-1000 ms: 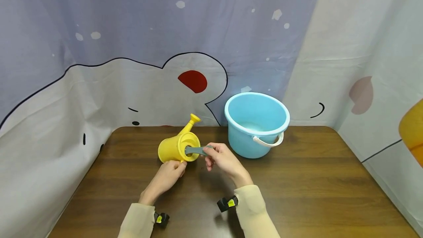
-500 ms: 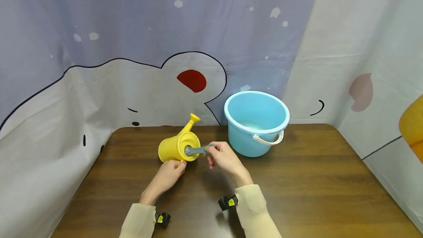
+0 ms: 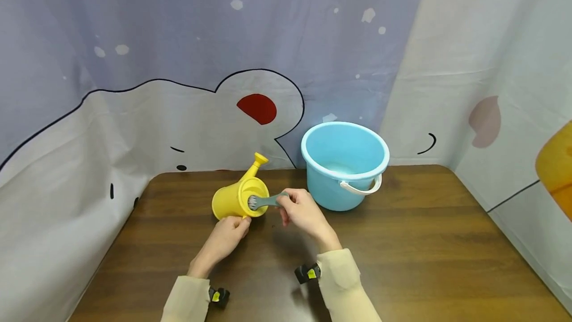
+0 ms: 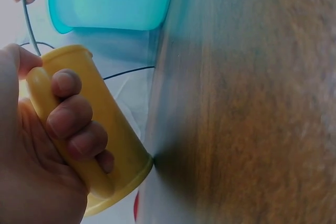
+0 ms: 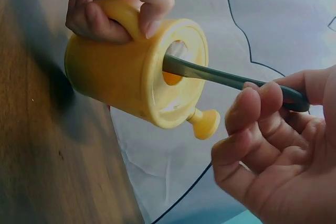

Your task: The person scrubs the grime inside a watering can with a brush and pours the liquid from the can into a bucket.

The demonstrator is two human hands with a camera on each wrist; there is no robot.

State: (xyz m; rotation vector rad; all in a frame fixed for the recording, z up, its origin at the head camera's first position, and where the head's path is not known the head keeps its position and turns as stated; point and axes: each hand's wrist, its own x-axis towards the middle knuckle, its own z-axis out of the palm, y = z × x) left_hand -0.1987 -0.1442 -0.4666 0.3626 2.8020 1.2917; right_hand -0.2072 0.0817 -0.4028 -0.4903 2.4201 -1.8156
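A yellow watering can (image 3: 228, 201) is tilted over the wooden table, its mouth facing right and its spout pointing up and back. My left hand (image 3: 225, 236) grips its handle, with the fingers curled around it in the left wrist view. Between the thumb and fingers of my right hand (image 3: 306, 215) is the end of a small grey-green brush (image 3: 269, 201). The brush's pale bristles (image 5: 178, 49) sit in the can's round opening, partly hidden by the rim. In the right wrist view, the brush handle (image 5: 223, 77) slants out of the can toward my fingertips.
A light blue bucket (image 3: 337, 190) with a white handle (image 3: 364, 191) stands at the table's back edge, just beyond my right hand. A printed curtain (image 3: 178, 113) hangs behind the table (image 3: 424, 252). Something orange-yellow (image 3: 558, 168) shows at the far right.
The brush has come slightly out of the can, so more of its bristles show at the opening. My left hand keeps hold of the can in nearly the same place.
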